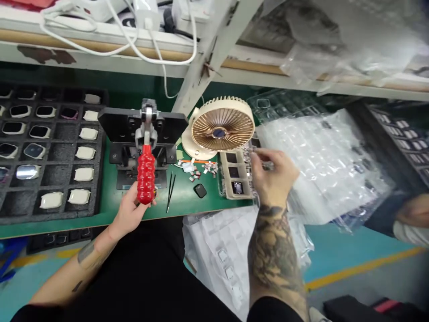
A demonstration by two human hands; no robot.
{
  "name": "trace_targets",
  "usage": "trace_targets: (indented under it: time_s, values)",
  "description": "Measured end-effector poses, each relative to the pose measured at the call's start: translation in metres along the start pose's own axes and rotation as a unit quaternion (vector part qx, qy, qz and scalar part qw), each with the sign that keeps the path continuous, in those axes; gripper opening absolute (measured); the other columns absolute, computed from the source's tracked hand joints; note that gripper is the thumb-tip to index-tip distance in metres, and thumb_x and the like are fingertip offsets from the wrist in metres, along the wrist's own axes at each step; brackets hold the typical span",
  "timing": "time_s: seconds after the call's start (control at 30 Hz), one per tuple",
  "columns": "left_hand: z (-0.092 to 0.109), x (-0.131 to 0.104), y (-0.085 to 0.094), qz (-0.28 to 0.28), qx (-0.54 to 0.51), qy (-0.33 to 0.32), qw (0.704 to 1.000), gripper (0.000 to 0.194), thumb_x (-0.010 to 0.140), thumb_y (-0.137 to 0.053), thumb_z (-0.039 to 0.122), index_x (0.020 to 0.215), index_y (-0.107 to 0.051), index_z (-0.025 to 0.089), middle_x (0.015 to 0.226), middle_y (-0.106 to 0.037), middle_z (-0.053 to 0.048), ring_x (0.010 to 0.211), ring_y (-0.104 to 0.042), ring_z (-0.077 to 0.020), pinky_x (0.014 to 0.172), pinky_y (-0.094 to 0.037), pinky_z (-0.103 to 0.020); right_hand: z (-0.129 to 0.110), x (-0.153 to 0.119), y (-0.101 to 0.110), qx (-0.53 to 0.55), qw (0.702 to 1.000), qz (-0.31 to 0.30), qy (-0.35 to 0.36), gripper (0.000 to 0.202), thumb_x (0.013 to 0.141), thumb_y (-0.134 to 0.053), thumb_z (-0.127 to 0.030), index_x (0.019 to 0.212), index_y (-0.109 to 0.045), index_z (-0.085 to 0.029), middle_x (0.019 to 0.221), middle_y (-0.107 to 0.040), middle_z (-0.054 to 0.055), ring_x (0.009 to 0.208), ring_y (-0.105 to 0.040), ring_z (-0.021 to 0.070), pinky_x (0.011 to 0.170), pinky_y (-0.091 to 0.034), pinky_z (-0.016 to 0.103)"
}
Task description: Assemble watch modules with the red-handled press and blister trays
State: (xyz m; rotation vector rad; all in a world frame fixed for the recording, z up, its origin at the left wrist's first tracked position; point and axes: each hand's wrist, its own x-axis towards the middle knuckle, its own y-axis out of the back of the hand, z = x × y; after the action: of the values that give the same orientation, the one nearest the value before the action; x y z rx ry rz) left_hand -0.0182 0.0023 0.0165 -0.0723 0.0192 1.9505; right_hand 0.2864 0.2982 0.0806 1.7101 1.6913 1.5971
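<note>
The left hand curls at seven o'clock from the red handle, the right hand at three o'clock from the box; I can't tell whether their fingers grasp anything.

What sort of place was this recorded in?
Probably an electronics assembly workbench: red-handled press, black tray of watch-like cases, and tweezers on the green table.

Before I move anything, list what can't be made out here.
All in the head view:
What the left hand touches: hidden behind the handle.
Whether the right hand holds anything: blurred, and hidden by its own fingers.
The rest of the left foam tray: cut off by the picture's left edge.
The small parts near the fan: too small to identify.
</note>
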Motion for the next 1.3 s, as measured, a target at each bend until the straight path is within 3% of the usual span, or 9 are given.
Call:
trace_targets:
  time_s: [0.1,0.27,0.37,0.5,0.63,0.8,1.07,1.13,1.3]
  values:
    - [0.004,-0.001,0.001,-0.032,0.12,-0.044,0.991,0.016,0.105,-0.074,0.034,0.114,-0.079,0.021,0.101,-0.079,-0.007,0.088,-0.073,-0.0198,0.081,-0.057,-0.031,-0.046,-0.052,0.003,0.112,0.991,0.063,-0.037,0.023,0.102,-0.072,-0.039,0.103,-0.082,-0.018,0.095,-0.08,0.01,0.085,-0.074,0.0194,0.085,-0.057,0.035]
    - [0.011,0.001,-0.002,-0.065,0.196,-0.074,0.976,0.018,0.104,-0.075,0.032,0.116,-0.085,0.024,0.1,-0.079,-0.006,0.08,-0.069,-0.0187,0.074,-0.054,-0.031,-0.139,-0.123,-0.026,0.379,0.92,-0.095,-0.031,0.007,0.101,-0.078,-0.027,0.1,-0.085,-0.026,0.097,-0.075,0.004,0.091,-0.073,0.0196,0.082,-0.06,0.036]
    - [0.012,0.001,-0.003,-0.071,0.213,-0.078,0.971,0.018,0.106,-0.073,0.032,0.117,-0.084,0.023,0.098,-0.078,-0.005,0.077,-0.066,-0.0167,0.071,-0.052,-0.03,-0.168,-0.139,-0.042,0.446,0.88,-0.156,-0.036,0.01,0.101,-0.079,-0.023,0.105,-0.086,-0.028,0.101,-0.075,0.004,0.096,-0.073,0.0194,0.087,-0.062,0.036]
    - [0.011,0.0,-0.003,-0.063,0.228,-0.087,0.968,0.017,0.106,-0.072,0.033,0.11,-0.082,0.02,0.09,-0.074,-0.004,0.073,-0.061,-0.0153,0.069,-0.048,-0.029,-0.175,-0.14,-0.048,0.461,0.865,-0.198,-0.027,0.009,0.101,-0.079,-0.024,0.103,-0.086,-0.028,0.102,-0.077,0.004,0.095,-0.074,0.0191,0.089,-0.063,0.036]
    - [0.01,-0.001,-0.003,-0.073,0.23,-0.077,0.967,0.016,0.107,-0.071,0.032,0.111,-0.082,0.021,0.09,-0.071,-0.003,0.071,-0.057,-0.0141,0.067,-0.044,-0.029,-0.172,-0.135,-0.047,0.453,0.874,-0.172,-0.027,0.008,0.101,-0.079,-0.025,0.103,-0.086,-0.028,0.101,-0.077,0.005,0.096,-0.074,0.0201,0.088,-0.063,0.038]
    - [0.009,-0.001,-0.003,-0.075,0.244,-0.083,0.963,0.018,0.107,-0.07,0.033,0.098,-0.079,0.019,0.078,-0.061,-0.001,0.07,-0.053,-0.0148,0.067,-0.041,-0.03,-0.173,-0.132,-0.048,0.453,0.866,-0.207,0.029,0.011,0.101,-0.078,-0.022,0.105,-0.087,-0.028,0.101,-0.078,0.004,0.096,-0.075,0.0192,0.087,-0.063,0.036]
    - [0.01,0.0,-0.003,-0.073,0.216,-0.094,0.969,0.018,0.108,-0.07,0.032,0.097,-0.075,0.019,0.083,-0.062,0.0,0.07,-0.052,-0.0132,0.066,-0.04,-0.028,-0.172,-0.128,-0.046,0.428,0.878,-0.198,0.076,0.015,0.105,-0.073,-0.02,0.11,-0.085,-0.028,0.103,-0.078,0.004,0.096,-0.075,0.0188,0.086,-0.063,0.036]
    - [0.011,0.0,-0.003,-0.069,0.199,-0.091,0.973,0.018,0.108,-0.069,0.034,0.099,-0.075,0.019,0.084,-0.062,0.0,0.071,-0.052,-0.0135,0.067,-0.041,-0.028,-0.17,-0.13,-0.046,0.413,0.88,-0.204,0.116,0.018,0.104,-0.075,-0.023,0.119,-0.083,-0.029,0.109,-0.079,0.005,0.1,-0.075,0.0209,0.089,-0.064,0.039]
    - [0.014,0.001,0.0,-0.071,0.159,-0.071,0.982,0.021,0.111,-0.063,0.035,0.098,-0.072,0.02,0.083,-0.063,0.0,0.073,-0.053,-0.0149,0.069,-0.042,-0.028,-0.165,-0.144,-0.051,0.292,0.901,-0.215,0.24,0.049,0.101,-0.079,-0.028,0.149,-0.067,-0.028,0.129,-0.078,0.013,0.117,-0.073,0.0301,0.096,-0.065,0.049]
